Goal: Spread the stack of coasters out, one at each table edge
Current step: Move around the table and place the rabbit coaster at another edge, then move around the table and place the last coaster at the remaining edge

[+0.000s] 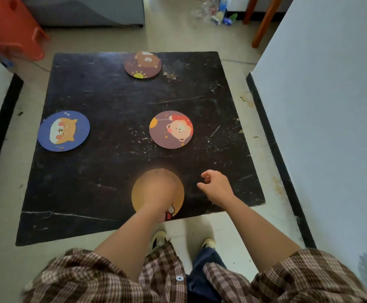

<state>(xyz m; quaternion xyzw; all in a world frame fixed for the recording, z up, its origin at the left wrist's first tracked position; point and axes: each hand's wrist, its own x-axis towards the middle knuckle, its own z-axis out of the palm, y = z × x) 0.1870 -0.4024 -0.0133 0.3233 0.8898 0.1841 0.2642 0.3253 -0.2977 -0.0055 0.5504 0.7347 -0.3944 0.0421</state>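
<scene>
Round cartoon coasters lie on the black square table [103, 176]. A blue coaster [63, 131] with a dog face sits at the left edge. A purple coaster [142, 64] with a bear lies at the far edge. Another purple coaster [171, 129] with a bear lies right of centre, apart from the right edge. An orange coaster [139, 197] lies at the near edge, and my left hand [158, 189] rests flat on top of it, blurred. My right hand [216, 185] hovers just right of it, fingers loosely curled, holding nothing.
A white wall [322, 127] with a dark skirting runs close along the table's right side. An orange plastic stool [9, 27] stands at the far left, and a grey cabinet [84, 9] behind. Bottles and litter [217, 12] lie on the floor beyond.
</scene>
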